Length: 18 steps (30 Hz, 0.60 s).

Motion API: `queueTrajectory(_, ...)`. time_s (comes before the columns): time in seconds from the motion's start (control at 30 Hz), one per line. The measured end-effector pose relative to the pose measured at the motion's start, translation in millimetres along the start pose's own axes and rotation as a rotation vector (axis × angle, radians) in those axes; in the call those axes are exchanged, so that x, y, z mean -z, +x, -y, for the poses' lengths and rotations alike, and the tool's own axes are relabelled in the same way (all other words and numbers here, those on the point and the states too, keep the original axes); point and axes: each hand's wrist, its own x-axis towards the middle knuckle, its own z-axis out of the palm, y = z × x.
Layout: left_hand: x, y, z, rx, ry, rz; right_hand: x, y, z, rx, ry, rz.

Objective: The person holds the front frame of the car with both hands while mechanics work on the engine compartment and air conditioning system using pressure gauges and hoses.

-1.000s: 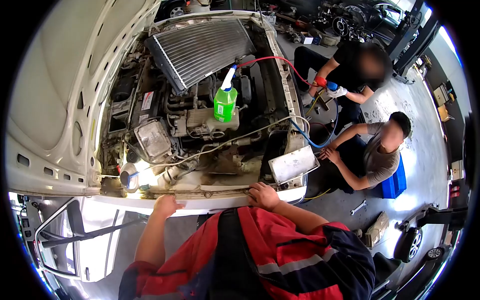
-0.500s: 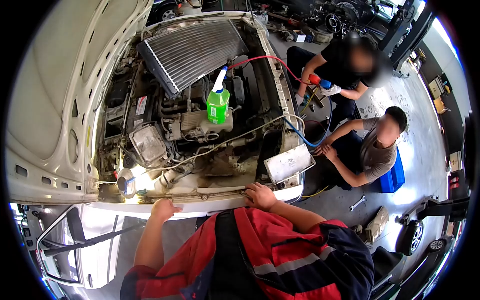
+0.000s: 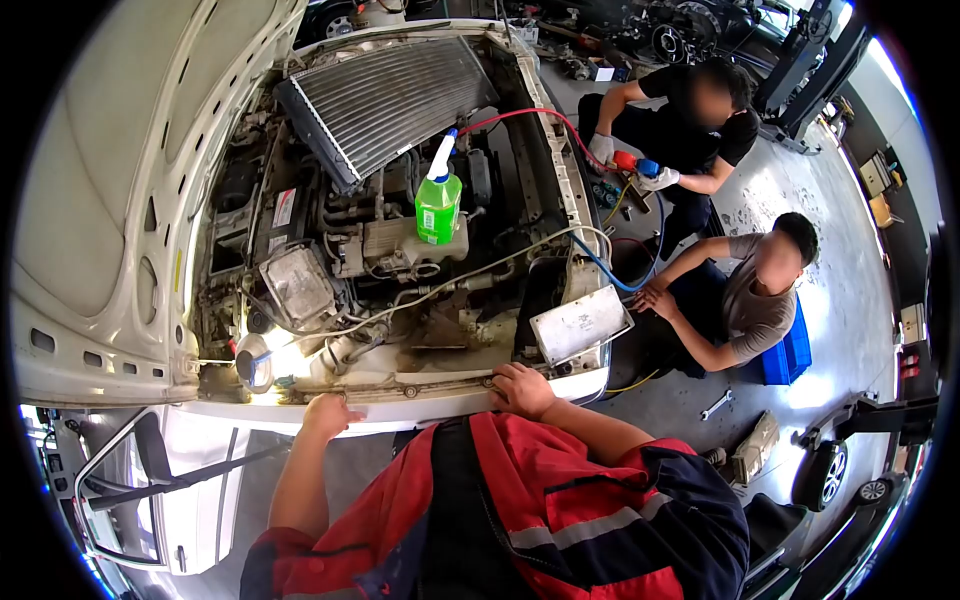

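My left hand (image 3: 328,415) rests on the white car fender (image 3: 440,405), fingers loosely bent and pointing right, holding no object. Further right, my right hand (image 3: 522,390) lies over the inner lip of the same fender, fingers apart and slightly curled. Beyond my hands is the open engine bay. A spray bottle (image 3: 438,212) of green liquid stands upright on the engine. Behind it, a radiator (image 3: 395,105) lies tilted across the bay. A lit work lamp (image 3: 253,362) shines beside the hood hinge. Near my right hand sits a pale rectangular box-like part (image 3: 582,326).
The raised hood (image 3: 100,200) fills the left. A pale hose (image 3: 470,280) crosses the bay. At the car's front, one gloved person (image 3: 700,130) holds red and blue couplers on hoses; another person (image 3: 765,300) sits near a blue crate (image 3: 788,350). A wrench (image 3: 716,404) lies on the floor.
The gloved person's head has lifted, and one gloved hand has risen to beside the red coupler. My hands stay in place on the fender.
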Motion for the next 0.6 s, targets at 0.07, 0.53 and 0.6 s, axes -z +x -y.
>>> queueTrajectory(0.07, 2.4, -3.9, -3.2, 0.017, -0.021, -0.008, 0.8, 0.1, 0.9, -0.007, 0.002, 0.005)
queueTrajectory(0.53, 0.4, -0.2, -0.5, 0.037, -0.065, 0.008, -0.4, 0.1, -1.0, -0.007, -0.001, 0.021)
queueTrajectory(0.6, 2.1, -2.0, -2.8, 0.042, -0.062, 0.002, 0.1, 0.5, -0.7, -0.009, 0.005, 0.025)
